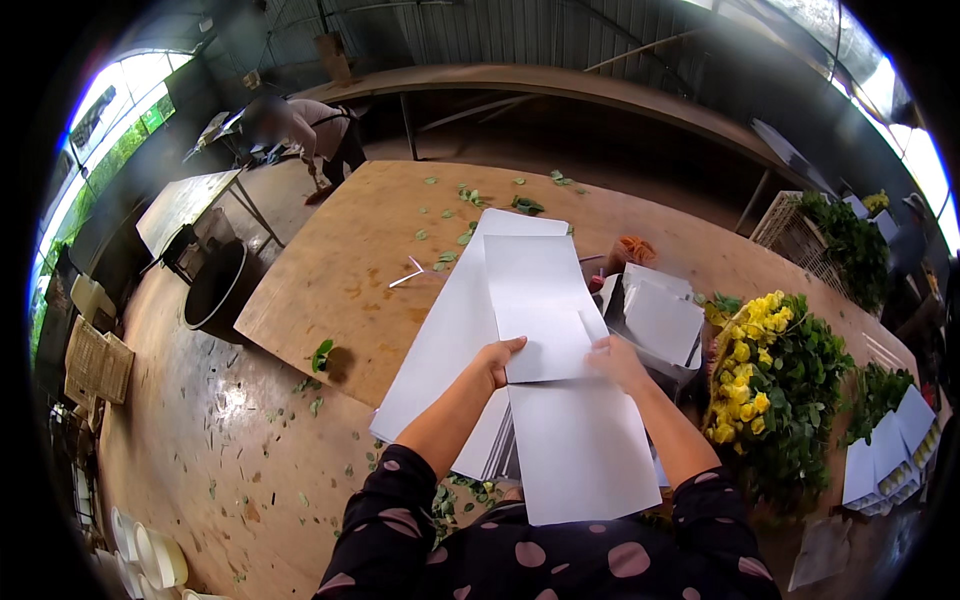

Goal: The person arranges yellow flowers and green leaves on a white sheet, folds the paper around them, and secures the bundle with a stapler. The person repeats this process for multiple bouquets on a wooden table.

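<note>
My left hand (501, 360) grips the left edge of a small white sheet of card (547, 337), thumb on top. At its right edge is my right hand (616, 363), blurred, with the fingers on the card near a raised flap. Beneath lie a long white sheet (581, 450) reaching towards my body and a stack of larger white sheets (442, 360). Just right of my hands, smaller white cards (660, 315) sit in a container. Beyond them is a bundle of yellow roses (742, 375) with green leaves.
A wooden table (322, 255) holds loose leaves and a ball of orange twine (634, 251). Wrapped bunches (889, 457) lie at its right end. A dark bin (217, 289) stands left, white buckets (157, 555) lower left. Another person (326, 131) bends over beyond the table.
</note>
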`<action>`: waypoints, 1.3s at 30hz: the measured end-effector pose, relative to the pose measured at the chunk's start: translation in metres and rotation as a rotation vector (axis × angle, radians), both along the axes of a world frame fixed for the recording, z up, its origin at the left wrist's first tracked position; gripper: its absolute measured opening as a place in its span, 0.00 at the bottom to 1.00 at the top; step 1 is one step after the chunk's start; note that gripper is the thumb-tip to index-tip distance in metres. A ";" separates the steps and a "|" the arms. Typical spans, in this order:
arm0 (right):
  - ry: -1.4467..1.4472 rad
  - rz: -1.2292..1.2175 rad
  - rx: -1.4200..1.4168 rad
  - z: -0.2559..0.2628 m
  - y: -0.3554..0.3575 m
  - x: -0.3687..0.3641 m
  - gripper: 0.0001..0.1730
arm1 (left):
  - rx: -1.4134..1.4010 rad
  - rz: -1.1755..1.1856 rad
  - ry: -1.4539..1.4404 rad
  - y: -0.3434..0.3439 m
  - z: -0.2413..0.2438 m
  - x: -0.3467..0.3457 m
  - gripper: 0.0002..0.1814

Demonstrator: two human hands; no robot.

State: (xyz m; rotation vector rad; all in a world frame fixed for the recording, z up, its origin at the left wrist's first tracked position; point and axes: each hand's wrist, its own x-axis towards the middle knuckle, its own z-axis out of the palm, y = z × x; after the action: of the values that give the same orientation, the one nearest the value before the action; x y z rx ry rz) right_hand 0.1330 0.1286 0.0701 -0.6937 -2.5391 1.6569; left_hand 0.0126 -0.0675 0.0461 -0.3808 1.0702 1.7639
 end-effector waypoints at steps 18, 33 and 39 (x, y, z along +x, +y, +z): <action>-0.088 -0.187 -1.201 0.052 0.028 0.235 0.24 | 0.188 -0.514 0.683 0.037 -0.001 0.104 0.18; -0.220 0.711 0.404 0.066 0.056 0.196 0.20 | 0.115 -0.543 0.546 -0.005 -0.063 0.144 0.13; 0.466 0.987 0.680 0.042 0.036 0.137 0.20 | -0.042 -0.534 0.459 -0.002 -0.077 0.147 0.14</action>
State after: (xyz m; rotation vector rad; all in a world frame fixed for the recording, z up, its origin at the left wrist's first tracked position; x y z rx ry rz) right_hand 0.2703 0.1645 0.1123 0.9892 -2.8660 0.6938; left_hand 0.1597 -0.0696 -0.0306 0.2870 1.3766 1.3697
